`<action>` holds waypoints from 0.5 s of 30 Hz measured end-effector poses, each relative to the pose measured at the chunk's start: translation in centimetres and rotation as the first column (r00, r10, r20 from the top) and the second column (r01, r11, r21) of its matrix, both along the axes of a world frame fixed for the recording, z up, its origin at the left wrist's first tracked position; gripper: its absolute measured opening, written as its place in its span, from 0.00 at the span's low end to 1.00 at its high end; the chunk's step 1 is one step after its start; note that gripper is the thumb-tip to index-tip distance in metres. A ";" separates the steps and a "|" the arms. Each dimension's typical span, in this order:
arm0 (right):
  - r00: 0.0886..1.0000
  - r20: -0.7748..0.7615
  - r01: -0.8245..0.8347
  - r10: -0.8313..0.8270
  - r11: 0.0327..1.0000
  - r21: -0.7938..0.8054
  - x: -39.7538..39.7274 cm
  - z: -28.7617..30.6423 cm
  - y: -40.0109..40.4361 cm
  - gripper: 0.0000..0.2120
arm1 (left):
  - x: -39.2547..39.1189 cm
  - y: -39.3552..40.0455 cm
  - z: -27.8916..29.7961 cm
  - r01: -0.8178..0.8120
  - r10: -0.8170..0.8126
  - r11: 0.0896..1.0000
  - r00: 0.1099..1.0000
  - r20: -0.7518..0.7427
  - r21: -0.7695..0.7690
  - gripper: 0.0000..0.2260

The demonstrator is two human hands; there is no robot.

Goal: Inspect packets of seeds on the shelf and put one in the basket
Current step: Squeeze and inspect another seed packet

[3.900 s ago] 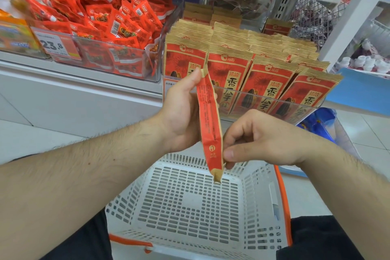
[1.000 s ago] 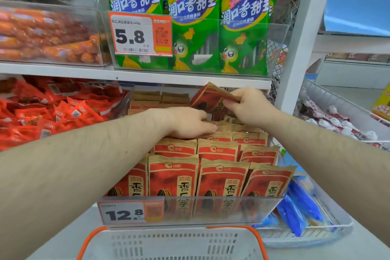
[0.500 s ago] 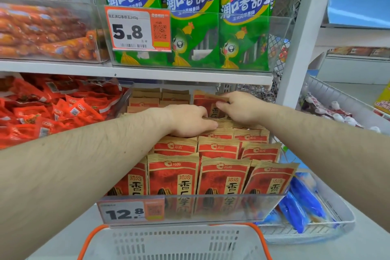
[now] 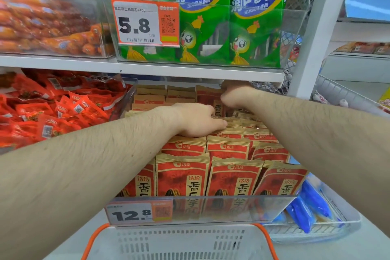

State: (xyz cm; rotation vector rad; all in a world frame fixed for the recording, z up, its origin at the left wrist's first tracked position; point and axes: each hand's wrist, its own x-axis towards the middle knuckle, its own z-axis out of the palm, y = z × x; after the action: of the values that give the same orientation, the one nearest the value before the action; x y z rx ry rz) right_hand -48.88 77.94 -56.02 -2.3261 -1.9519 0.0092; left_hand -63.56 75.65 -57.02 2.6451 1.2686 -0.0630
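- White perforated plastic is filling the bottom edge: a shopping basket with orange handles (image 4: 181, 243) is sitting nearest the viewer, below the shelf, with no packet showing in the visible part.
- Just beyond it, a clear plastic bin with a 12.8 price tag (image 4: 130, 214) is holding rows of red and tan paper seed packets (image 4: 182, 175) standing upright.
- Further in, the left hand (image 4: 196, 120) is lying palm-down on the packet tops in the middle rows, fingers fairly straight and pressing, gripping nothing.
- At the very back, the right hand (image 4: 235, 96) is curling round one red seed packet at the rear of the bin (image 4: 218, 108), tucked under the white upper shelf (image 4: 147, 69).
- Judging from this, a packet is being handled at the back row; keeping the left hand pressing the neighbours down should help stop them toppling forward.
- Green sausage packs (image 4: 202, 17) are hanging above.
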 end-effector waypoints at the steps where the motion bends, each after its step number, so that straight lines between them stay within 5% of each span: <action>1: 1.000 0.009 0.012 -0.012 1.000 0.014 0.1 -0.1 0.2 0.13 | 0.0 0.0 0.0 0.001 -0.001 1.000 1.000 0.000 -0.001 0.25; 5: 0.998 0.013 0.060 -0.061 0.995 0.074 0.7 -0.3 0.7 0.14 | 0.0 -0.1 0.0 -0.004 0.004 1.000 1.000 -0.006 -0.005 0.26; 15: 0.995 0.062 -0.068 0.080 0.983 -0.173 -0.1 -0.3 1.5 0.07 | 0.1 -0.2 0.1 0.002 -0.002 0.999 1.000 0.003 -0.032 0.26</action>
State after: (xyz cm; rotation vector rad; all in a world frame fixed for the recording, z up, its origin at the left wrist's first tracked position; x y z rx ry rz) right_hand -49.01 79.44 -56.35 -2.3851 -2.1497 0.1085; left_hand -63.51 75.49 -56.91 2.6182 1.2538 -0.0789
